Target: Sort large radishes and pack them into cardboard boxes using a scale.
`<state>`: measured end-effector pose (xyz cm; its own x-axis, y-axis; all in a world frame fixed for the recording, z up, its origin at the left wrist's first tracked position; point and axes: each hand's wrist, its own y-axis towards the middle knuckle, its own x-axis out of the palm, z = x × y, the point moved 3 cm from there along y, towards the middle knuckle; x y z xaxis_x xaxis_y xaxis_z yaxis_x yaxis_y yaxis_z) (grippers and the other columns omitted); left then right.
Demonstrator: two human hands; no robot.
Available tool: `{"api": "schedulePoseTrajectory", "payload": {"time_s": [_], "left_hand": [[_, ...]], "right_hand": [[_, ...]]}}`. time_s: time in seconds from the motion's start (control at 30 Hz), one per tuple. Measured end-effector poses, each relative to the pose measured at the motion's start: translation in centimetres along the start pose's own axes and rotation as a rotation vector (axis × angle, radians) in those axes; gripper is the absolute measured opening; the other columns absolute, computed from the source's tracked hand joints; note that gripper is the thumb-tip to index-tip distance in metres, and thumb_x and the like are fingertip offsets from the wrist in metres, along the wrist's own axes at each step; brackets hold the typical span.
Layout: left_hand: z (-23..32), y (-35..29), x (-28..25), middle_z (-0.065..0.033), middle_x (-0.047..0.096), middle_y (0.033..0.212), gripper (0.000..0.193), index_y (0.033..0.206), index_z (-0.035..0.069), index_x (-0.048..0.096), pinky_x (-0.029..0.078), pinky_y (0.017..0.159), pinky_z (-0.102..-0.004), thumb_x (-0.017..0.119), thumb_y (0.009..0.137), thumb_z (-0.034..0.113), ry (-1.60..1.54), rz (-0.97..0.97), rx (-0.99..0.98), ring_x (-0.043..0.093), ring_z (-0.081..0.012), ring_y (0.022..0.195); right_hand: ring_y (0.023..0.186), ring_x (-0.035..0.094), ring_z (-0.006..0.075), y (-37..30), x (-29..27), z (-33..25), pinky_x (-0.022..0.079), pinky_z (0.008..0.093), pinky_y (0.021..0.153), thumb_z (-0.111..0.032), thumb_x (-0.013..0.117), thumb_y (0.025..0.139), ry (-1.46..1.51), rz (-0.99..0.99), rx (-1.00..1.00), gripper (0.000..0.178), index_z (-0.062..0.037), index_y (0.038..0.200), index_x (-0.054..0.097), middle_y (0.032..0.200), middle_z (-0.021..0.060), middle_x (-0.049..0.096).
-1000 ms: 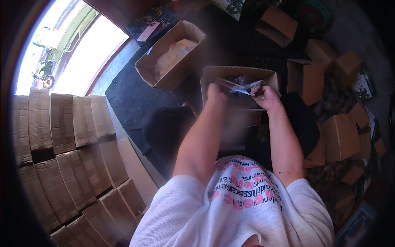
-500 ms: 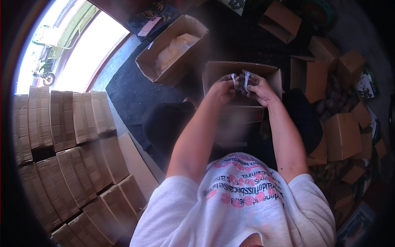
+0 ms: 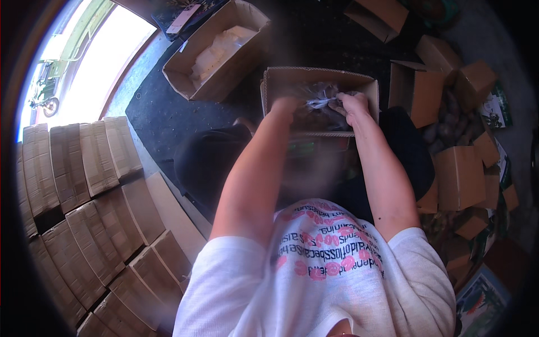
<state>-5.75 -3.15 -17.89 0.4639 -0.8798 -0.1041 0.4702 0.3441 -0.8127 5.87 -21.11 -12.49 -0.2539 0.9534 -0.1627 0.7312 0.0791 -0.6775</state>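
Observation:
An open cardboard box (image 3: pixel 320 73) stands in front of me, between my dark-clad legs. Inside it shows a clear plastic bag (image 3: pixel 321 102), bunched up and shiny. My right hand (image 3: pixel 351 105) is over the box's right part, its fingers closed on the edge of the bag. Over the left part is my left hand (image 3: pixel 286 105), smeared by motion, so its fingers do not show clearly. What lies under the plastic is dark and hard to make out.
At the upper left a long open box (image 3: pixel 174 78) holds pale plastic sheets (image 3: pixel 220 53). Stacked cardboard boxes (image 3: pixel 90 241) fill the left. On the right, open boxes (image 3: pixel 460 177) stand around a heap of dark roundish produce (image 3: pixel 451 126). A phone (image 3: pixel 182 18) lies beyond the long box.
My hands have moved apart; the left went toward the box's left side. The plastic between them now spreads out as a bunched bag. The whole view has shifted slightly.

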Motion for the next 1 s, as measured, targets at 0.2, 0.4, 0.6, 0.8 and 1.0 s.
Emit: {"api": "schedulePoseTrajectory", "payload": {"time_s": [0.2,0.4,0.6,0.8,1.0], "left_hand": [[2.1,-0.9,-0.4,-0.0202,0.068,0.119,0.042,0.115,-0.002,0.067,0.055,0.092,-0.0389,0.077,0.079,0.017,0.772,0.213,0.192,0.067,-0.0303,0.110],[3.1,-3.6,1.0,-0.0250,0.061,0.129,0.042,0.120,-0.002,0.065,0.049,0.104,-0.0413,0.071,0.081,0.013,0.786,0.209,0.205,0.058,-0.0358,0.124],[4.3,-5.8,1.5,-0.0248,0.063,0.125,0.041,0.116,-0.005,0.064,0.049,0.102,-0.0439,0.069,0.083,0.020,1.005,0.158,0.407,0.060,-0.0363,0.120],[11.6,-14.9,-3.3,-0.0208,0.070,0.098,0.035,0.105,0.006,0.070,0.055,0.087,-0.0454,0.071,0.087,0.036,0.957,0.215,0.857,0.068,-0.0371,0.097],[16.5,-15.9,-13.7,-0.0208,0.072,0.094,0.071,0.102,0.001,0.071,0.055,0.084,-0.0428,0.061,0.085,0.069,1.249,0.372,0.708,0.069,-0.0354,0.098]], "right_hand": [[0.108,0.064,0.0433,-1.4,2.0,-1.5,0.053,0.0464,0.093,-0.012,0.072,0.082,-1.211,-0.006,-0.422,0.030,0.0034,0.107,0.063,0.112,0.0269,0.066],[0.112,0.062,0.0429,-5.3,2.0,-6.0,0.051,0.0515,0.095,-0.019,0.071,0.083,-1.466,-0.154,-0.457,0.038,-0.0050,0.117,0.060,0.113,0.0218,0.067],[0.105,0.065,0.0422,-1.9,2.0,-2.3,0.054,0.0498,0.089,-0.007,0.059,0.088,-1.693,-0.334,-0.649,0.022,-0.0057,0.109,0.065,0.109,0.0230,0.068],[0.102,0.066,0.0431,-1.2,1.4,-1.2,0.054,0.0495,0.089,-0.007,0.061,0.086,-1.768,-0.336,-0.706,0.026,-0.0033,0.112,0.063,0.107,0.0255,0.068],[0.084,0.069,0.0382,-10.9,-2.6,-12.2,0.053,0.0436,0.073,-0.034,0.073,0.085,-1.269,0.034,-0.727,0.039,-0.0022,0.104,0.061,0.086,0.0204,0.070]]}}
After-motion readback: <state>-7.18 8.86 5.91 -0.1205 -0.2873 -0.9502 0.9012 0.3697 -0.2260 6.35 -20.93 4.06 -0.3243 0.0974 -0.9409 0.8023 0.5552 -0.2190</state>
